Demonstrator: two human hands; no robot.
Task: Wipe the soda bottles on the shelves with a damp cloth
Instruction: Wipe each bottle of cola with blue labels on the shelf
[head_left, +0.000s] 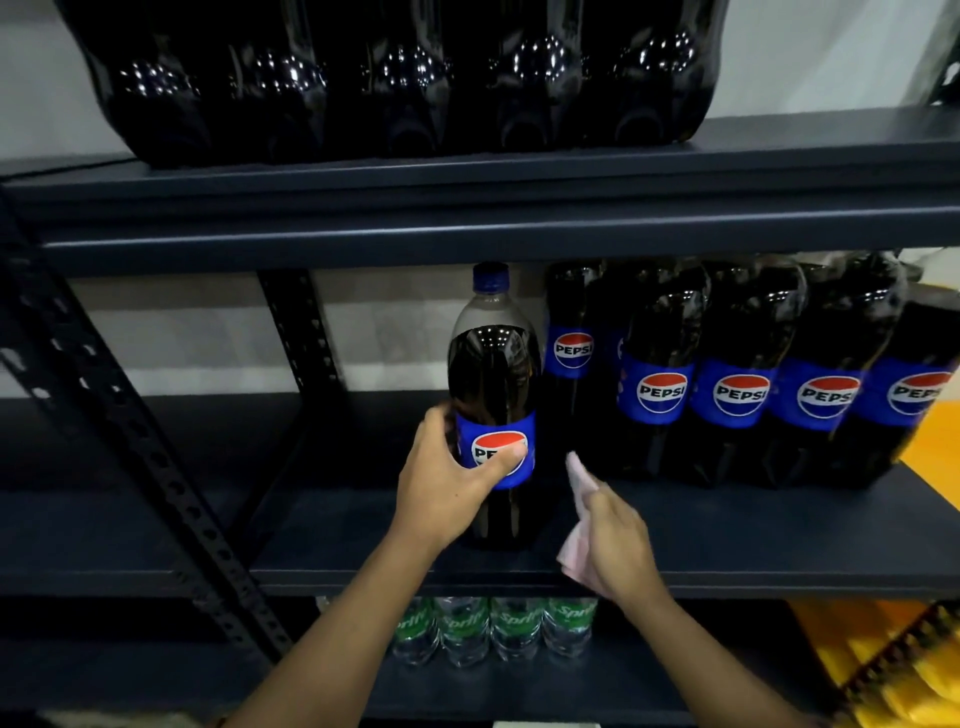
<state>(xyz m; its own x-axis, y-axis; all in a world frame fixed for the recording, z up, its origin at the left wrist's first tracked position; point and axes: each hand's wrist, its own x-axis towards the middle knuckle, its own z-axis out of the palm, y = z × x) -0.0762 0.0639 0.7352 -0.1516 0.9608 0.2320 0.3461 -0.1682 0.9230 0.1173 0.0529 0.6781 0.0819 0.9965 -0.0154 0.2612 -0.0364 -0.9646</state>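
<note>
A large Pepsi bottle (493, 384) with a blue cap stands upright near the front of the middle shelf (779, 540). My left hand (447, 483) grips it around the blue label, thumb across the logo. My right hand (618, 545) holds a pale pink cloth (579, 512) just right of the bottle, apart from it. Several more Pepsi bottles (737, 379) stand in a row to the right on the same shelf.
A pack of dark bottles (395, 78) sits on the upper shelf (467, 208). Sprite bottles (493, 629) stand on the shelf below. A perforated metal brace (130, 431) crosses the left side. Yellow items (893, 670) lie at the lower right.
</note>
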